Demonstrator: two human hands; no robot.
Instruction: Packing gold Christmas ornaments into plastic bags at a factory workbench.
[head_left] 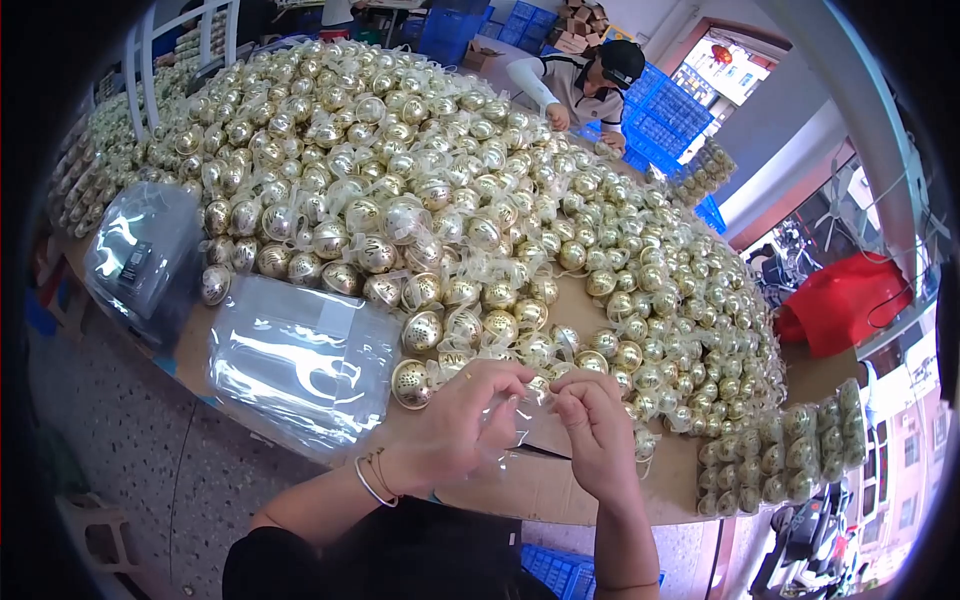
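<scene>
My left hand (462,422), with a white bangle at its wrist, is closed in a pinch at the table's near side. Facing it, my right hand (597,432) is closed too, thumb against bent fingers. Thin clear plastic, seemingly a bag (522,414), stretches between them; its edges are hard to make out. Just beyond my fingers lie gold ball ornaments (421,331) with pale ribbons, part of a big heap. One gold ball with small holes (411,384) rests beside my left hand. A stack of clear plastic bags (290,365) lies left of that hand.
Another stack of clear bags (140,255) sits at the table's left edge. Packed rows of gold balls (785,450) stand at the right, below a red cloth (850,305). Across the heap, a person in a black cap (585,90) works near blue crates (668,115).
</scene>
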